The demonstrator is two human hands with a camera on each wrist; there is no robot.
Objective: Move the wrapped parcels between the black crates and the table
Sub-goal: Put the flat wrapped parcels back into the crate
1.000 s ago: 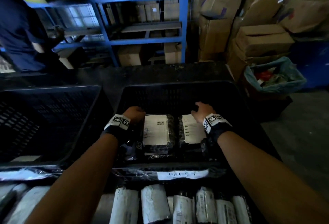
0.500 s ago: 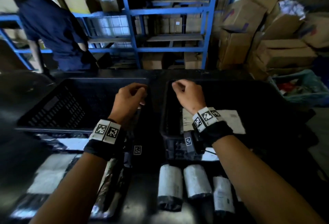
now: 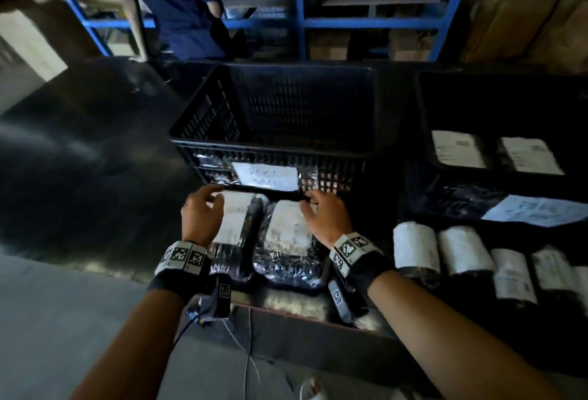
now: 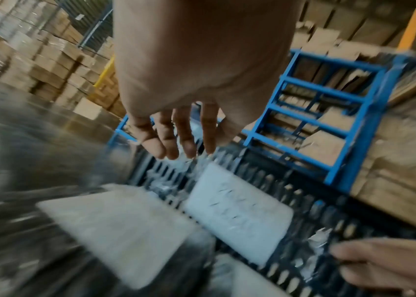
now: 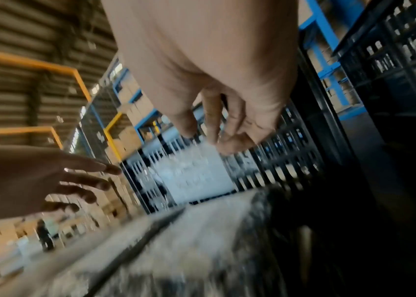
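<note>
Two flat parcels in black wrap with white labels lie side by side on the dark table, just in front of a black slatted crate. My left hand is over the far end of the left parcel, fingers loose and spread. Over the far end of the right parcel is my right hand, likewise loose. In the wrist views, the left fingers and the right fingers hang uncurled above the parcels; contact is unclear through the blur.
A second black crate at the right holds two labelled parcels. A row of rolled parcels lies on the table to my right. A person in dark blue stands behind the table by blue shelving.
Both hands have come up out of the right crate and swung left. They are now low over two parcels lying on the table in front of the left crate.
</note>
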